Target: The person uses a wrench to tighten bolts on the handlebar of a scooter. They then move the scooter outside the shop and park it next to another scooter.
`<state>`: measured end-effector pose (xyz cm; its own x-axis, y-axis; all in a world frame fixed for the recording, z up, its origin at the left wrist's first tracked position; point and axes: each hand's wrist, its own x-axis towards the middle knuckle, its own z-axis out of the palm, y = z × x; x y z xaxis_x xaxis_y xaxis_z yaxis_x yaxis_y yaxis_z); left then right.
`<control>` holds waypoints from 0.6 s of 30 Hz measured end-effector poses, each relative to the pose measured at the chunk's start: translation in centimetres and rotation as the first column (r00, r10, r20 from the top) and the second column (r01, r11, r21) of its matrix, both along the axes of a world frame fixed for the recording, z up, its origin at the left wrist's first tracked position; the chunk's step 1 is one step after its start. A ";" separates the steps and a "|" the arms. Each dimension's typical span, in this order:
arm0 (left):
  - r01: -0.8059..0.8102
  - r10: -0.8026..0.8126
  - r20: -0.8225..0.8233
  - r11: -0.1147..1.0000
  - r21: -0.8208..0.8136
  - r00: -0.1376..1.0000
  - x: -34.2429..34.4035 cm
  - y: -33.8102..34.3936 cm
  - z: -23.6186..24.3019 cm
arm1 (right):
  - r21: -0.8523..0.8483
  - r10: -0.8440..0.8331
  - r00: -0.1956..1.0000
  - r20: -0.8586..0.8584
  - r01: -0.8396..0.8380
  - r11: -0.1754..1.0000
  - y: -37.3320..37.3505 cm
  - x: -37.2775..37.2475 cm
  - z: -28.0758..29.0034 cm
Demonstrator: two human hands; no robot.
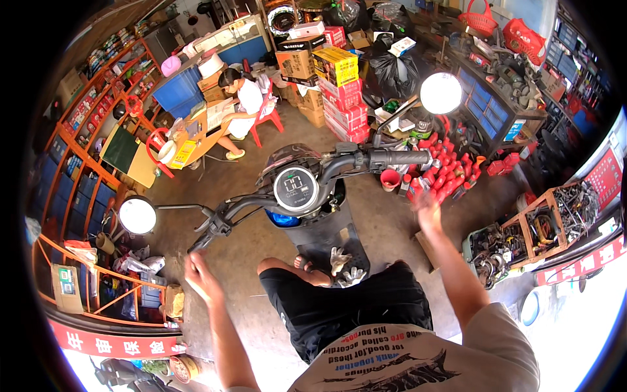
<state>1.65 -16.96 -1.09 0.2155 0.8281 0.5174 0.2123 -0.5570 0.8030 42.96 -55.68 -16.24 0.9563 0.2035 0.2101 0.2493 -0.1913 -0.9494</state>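
Note:
I sit astride a scooter with a round lit dashboard (296,189) between its handlebars. My left hand (201,274) is by the outer end of the left handlebar grip (210,235). Its fingers look curled, but whether they touch the grip is unclear. My right hand (428,212) is raised in the air below the right handlebar grip (400,158), apart from it. Motion smears its fingers. Round mirrors stand out on both sides, the left mirror (138,215) and the right mirror (441,93). A pair of work gloves (339,260) lies on the footboard by my foot.
Ahead on the left, a person (248,101) sits on a red chair at a small table (202,134). Stacked cartons (343,98) and red bottles (450,166) stand ahead to the right. Orange shelving (85,147) lines the left; a tool-filled crate (539,225) stands right.

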 end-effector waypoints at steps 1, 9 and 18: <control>0.076 -0.060 0.102 0.984 -0.161 0.993 0.4 -2.0 -0.9 | 0.057 0.121 0.990 -0.078 -0.117 0.992 1.1 -2.9 -1.2; 0.654 0.091 0.686 0.234 -0.720 0.722 10.3 -15.6 -8.3 | 0.204 0.833 0.489 -0.259 -0.815 0.542 11.2 -22.6 -2.3; 0.547 -0.455 0.358 0.406 -0.732 0.816 9.7 -16.7 -12.3 | 0.078 0.594 0.535 -0.600 -0.700 0.710 4.4 -18.7 -0.8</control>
<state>11.37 -33.66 -13.39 0.7262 0.6483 -0.2289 0.0189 0.3139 0.9493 24.23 -51.24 -17.06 0.4687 0.7922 -0.3908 -0.1814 -0.3466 -0.9203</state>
